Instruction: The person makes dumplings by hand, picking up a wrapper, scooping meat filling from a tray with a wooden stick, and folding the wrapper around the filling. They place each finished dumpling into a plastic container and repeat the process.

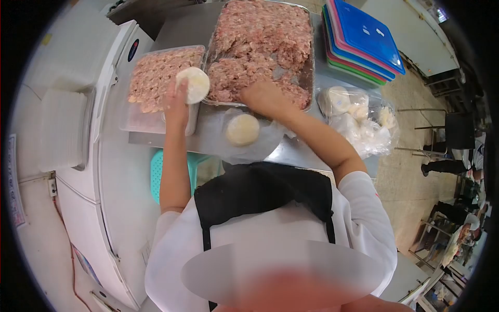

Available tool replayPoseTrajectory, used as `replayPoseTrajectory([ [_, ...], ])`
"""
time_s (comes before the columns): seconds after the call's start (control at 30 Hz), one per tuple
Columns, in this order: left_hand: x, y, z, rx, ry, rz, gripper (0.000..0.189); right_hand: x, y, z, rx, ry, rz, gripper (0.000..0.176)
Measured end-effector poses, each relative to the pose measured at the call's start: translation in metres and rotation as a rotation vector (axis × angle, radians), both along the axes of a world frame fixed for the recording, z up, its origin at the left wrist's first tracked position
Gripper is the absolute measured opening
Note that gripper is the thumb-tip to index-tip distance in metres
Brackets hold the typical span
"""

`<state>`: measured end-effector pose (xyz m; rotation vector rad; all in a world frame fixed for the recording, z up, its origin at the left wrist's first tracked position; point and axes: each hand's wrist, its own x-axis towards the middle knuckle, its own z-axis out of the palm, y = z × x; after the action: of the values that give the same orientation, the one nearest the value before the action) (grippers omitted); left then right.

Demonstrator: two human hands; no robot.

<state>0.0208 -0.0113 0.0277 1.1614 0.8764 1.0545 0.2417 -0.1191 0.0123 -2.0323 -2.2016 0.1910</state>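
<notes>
In the head view, my left hand (176, 100) grips a round, pale dough wrapper (195, 86) by its edge, above the right side of a plastic tray (150, 124). Rows of small meat-filled dumplings (161, 70) fill most of that tray. My right hand (263, 99) is closed, fingers curled down at the near part of the minced meat (262, 31). Whatever those fingers hold is hidden. A large metal tray (313, 62) contains the meat. Between my hands, a stack of round wrappers (243, 130) lies on clear plastic at the table's near edge.
Stacked coloured lids (366, 39) stand at the table's far right corner. Below them sits a plastic bag of wrappers (358, 112). A white refrigerator (117, 156) borders the left side, with a turquoise stool (157, 174) by the table. People and a chair (460, 131) are farther right.
</notes>
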Motion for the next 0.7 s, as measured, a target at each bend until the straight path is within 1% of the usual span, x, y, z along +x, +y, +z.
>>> replayPoseTrajectory([
  [0.07, 0.0, 0.006, 0.021, -0.084, -0.105, 0.135, 0.04, -0.014, -0.01, -0.01, 0.046, 0.11, -0.022, 0.037],
  [0.17, 0.007, 0.03, -0.001, -0.131, -0.394, 0.199, 0.035, 0.0, -0.021, 0.002, -0.028, 0.469, -0.126, 0.039],
  [0.2, 0.012, 0.036, -0.011, -0.202, -0.428, 0.107, 0.036, 0.001, -0.027, 0.013, -0.058, 0.57, -0.177, 0.043],
  [0.27, 0.031, 0.041, -0.027, -0.34, -0.5, -0.079, 0.036, 0.0, -0.025, 0.02, -0.007, 0.728, -0.334, 0.04],
  [0.3, 0.045, 0.039, -0.027, -0.402, -0.531, -0.123, 0.037, -0.001, -0.024, 0.023, 0.022, 0.807, -0.416, 0.038],
  [0.37, 0.073, 0.025, -0.015, -0.529, -0.614, -0.229, 0.041, -0.004, -0.012, 0.034, 0.099, 0.981, -0.458, 0.034],
  [0.4, 0.083, 0.015, 0.003, -0.595, -0.664, -0.287, 0.044, -0.008, -0.008, 0.036, 0.143, 1.069, -0.479, 0.032],
  [0.43, 0.088, 0.012, 0.019, -0.662, -0.713, -0.345, 0.048, -0.016, -0.006, 0.035, 0.249, 0.982, -0.484, 0.03],
  [0.5, 0.09, 0.015, 0.041, -0.677, -0.689, -0.388, 0.059, -0.032, -0.006, 0.026, 0.452, 0.797, -0.49, 0.027],
  [0.53, 0.091, 0.016, 0.045, -0.685, -0.674, -0.408, 0.064, -0.032, -0.011, 0.02, 0.453, 0.71, -0.454, 0.027],
  [0.6, 0.091, 0.024, 0.037, -0.773, -0.721, -0.347, 0.072, -0.023, -0.023, 0.012, 0.455, 0.534, -0.373, 0.027],
  [0.63, 0.092, 0.029, 0.029, -0.816, -0.741, -0.315, 0.076, -0.021, -0.032, 0.021, 0.383, 0.371, -0.398, 0.025],
  [0.7, 0.09, 0.038, -0.001, -0.763, -0.722, -0.369, 0.078, -0.026, -0.054, 0.044, 0.221, 0.053, -0.447, 0.022],
])
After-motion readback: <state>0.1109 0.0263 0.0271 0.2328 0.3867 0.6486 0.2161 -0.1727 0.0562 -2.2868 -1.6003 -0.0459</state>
